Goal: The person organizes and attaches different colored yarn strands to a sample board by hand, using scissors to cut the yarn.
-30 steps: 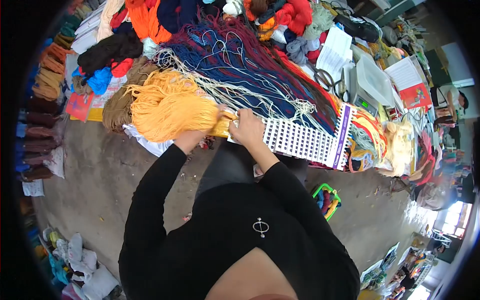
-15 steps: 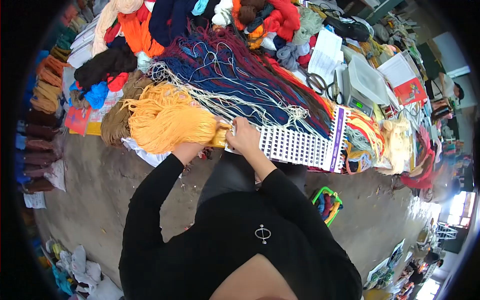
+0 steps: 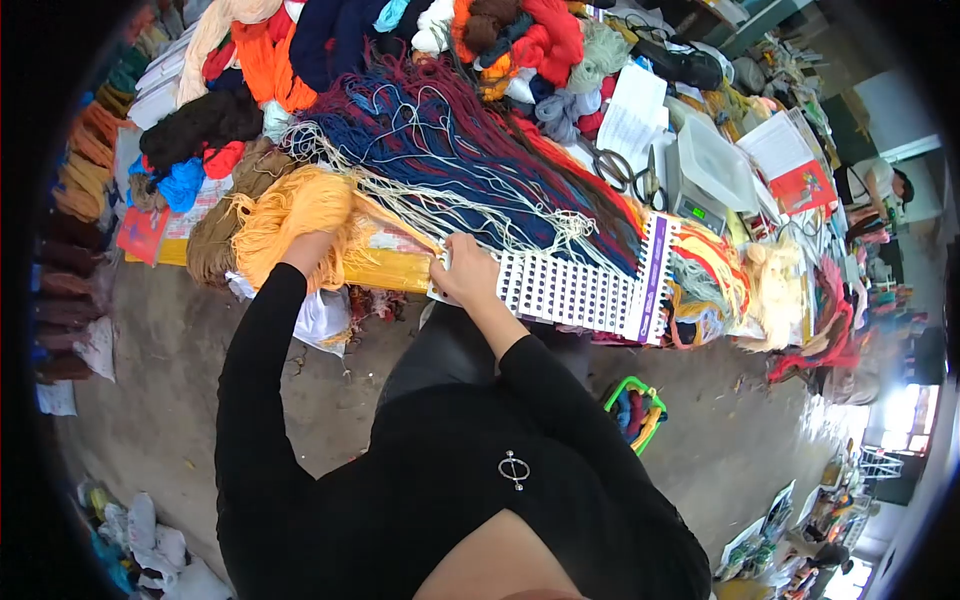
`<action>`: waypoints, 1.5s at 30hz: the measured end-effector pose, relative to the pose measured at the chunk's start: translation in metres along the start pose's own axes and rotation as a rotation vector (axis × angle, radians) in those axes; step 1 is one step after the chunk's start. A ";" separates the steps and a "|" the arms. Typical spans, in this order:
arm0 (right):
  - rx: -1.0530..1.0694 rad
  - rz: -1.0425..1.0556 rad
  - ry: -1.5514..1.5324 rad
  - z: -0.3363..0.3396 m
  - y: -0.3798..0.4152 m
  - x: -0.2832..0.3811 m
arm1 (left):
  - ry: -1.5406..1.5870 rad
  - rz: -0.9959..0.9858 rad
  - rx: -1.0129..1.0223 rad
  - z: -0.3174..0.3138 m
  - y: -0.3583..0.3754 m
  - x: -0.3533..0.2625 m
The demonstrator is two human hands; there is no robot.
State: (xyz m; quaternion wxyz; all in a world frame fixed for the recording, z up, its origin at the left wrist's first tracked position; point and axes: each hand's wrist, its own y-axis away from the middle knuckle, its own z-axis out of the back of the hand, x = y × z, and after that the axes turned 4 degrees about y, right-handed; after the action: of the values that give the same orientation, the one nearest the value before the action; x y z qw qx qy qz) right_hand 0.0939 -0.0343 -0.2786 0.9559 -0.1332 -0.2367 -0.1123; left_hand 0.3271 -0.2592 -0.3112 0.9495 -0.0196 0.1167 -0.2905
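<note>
A large hank of light orange yarn lies at the table's left front. My left hand is closed on it, its fingers mostly covered by the strands. From the hank a thin orange strand runs right to my right hand, which is pinched at the left end of a white card with rows of dark holes. The strand's end is hidden at those fingertips. A white strip with purple print crosses the card's right end. Behind it spread long blue and dark red yarns with cream strands over them.
Scissors, a scale with a clear plastic tray and papers are at the back right. Colored hanks are piled behind. A green basket stands on the floor. Another person is at far right.
My left hand has moved left with the orange hank, away from my right hand. A strand now stretches between them, and the yellow table edge shows. My right hand stays at the card.
</note>
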 end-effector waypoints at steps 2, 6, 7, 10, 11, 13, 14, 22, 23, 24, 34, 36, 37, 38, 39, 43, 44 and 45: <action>0.003 -0.005 -0.002 0.000 0.001 -0.001 | -0.124 -0.221 -0.536 -0.041 0.005 0.044; 0.043 -0.021 -0.027 0.002 0.001 0.000 | -0.152 0.196 0.261 0.039 0.012 -0.076; 0.022 -0.007 -0.032 -0.001 0.001 -0.002 | 0.029 0.046 0.197 0.021 0.036 -0.083; 0.062 -0.032 -0.044 -0.006 0.000 -0.004 | 0.360 -0.295 0.185 -0.027 0.056 -0.104; 0.063 0.009 -0.112 0.014 0.002 0.002 | 0.594 -0.150 0.272 -0.028 0.050 -0.104; 0.230 0.029 -0.414 0.058 0.002 0.000 | 1.374 0.385 0.213 0.023 0.050 -0.120; 0.266 0.108 -0.453 0.089 0.001 -0.006 | 1.681 0.662 0.009 0.087 0.044 -0.151; 0.700 0.271 0.230 0.143 -0.080 -0.094 | 2.219 -0.383 -0.359 0.237 0.013 -0.007; 0.750 0.304 0.235 0.137 -0.109 -0.076 | 2.159 -0.339 -0.371 0.240 0.019 -0.029; 0.481 0.531 0.121 0.107 -0.139 -0.086 | 2.192 -0.314 -0.337 0.236 0.022 -0.039; 0.849 0.165 0.653 0.180 -0.140 -0.004 | 2.597 -0.178 0.170 0.135 0.047 -0.109; 1.068 0.188 0.887 0.182 -0.110 -0.040 | 2.625 -0.150 0.177 0.137 0.043 -0.114; 1.116 0.223 0.907 0.179 -0.111 -0.047 | 2.635 -0.160 0.213 0.137 0.038 -0.117; 1.163 0.251 0.914 0.174 -0.112 -0.054 | 2.625 -0.167 0.231 0.135 0.033 -0.118; 1.038 0.438 0.800 0.167 -0.121 -0.058 | 2.611 -0.165 0.249 0.135 0.028 -0.123; 0.351 0.687 0.285 0.156 -0.194 -0.027 | 2.509 -0.076 0.176 0.134 0.021 -0.138; 0.236 0.607 0.285 0.165 -0.203 -0.013 | 2.581 -0.154 0.233 0.133 0.023 -0.137; 0.141 0.626 0.291 0.169 -0.213 -0.007 | 2.571 -0.135 0.216 0.134 0.026 -0.140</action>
State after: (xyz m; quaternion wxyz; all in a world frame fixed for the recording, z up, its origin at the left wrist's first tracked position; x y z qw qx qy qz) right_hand -0.0427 -0.1814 -0.0951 0.9745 -0.1155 -0.0526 0.1852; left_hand 0.2605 -0.1637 -0.1539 0.1369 0.3430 0.9162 -0.1557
